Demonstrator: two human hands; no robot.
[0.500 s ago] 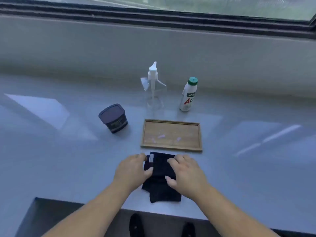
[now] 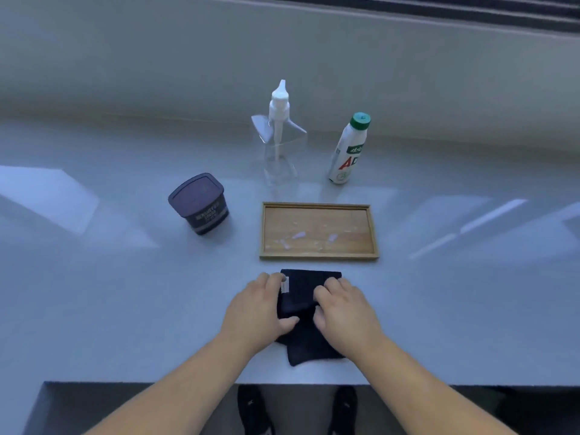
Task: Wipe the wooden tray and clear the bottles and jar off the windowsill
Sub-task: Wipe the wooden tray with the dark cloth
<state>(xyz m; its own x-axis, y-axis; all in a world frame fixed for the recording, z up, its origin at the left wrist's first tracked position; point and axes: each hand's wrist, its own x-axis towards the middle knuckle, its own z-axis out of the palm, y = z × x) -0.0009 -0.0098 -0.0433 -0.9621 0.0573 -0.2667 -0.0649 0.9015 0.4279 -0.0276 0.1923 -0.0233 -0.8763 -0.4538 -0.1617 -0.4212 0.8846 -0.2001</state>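
A shallow wooden tray [image 2: 318, 230] with pale wet spots lies on the grey windowsill [image 2: 110, 293]. Behind it stand a clear pump bottle [image 2: 279, 142] and a white bottle with a green cap [image 2: 346, 152]. A dark jar with a lid [image 2: 199, 204] sits left of the tray. In front of the tray lies a folded dark cloth [image 2: 306, 309] with a small white tag. My left hand [image 2: 255, 312] grips the cloth's left side with thumb on top. On its right side, my right hand [image 2: 343, 312] presses down with fingers curled.
The sill's front edge runs along the bottom of the view, with my dark shoes [image 2: 254, 409] on the floor below. A pale wall and the window frame [image 2: 470, 7] rise behind the bottles. Bare sill surface stretches to both sides.
The view has tilted down and moved closer. Both hands stay on the cloth, which looks slightly more bunched between them.
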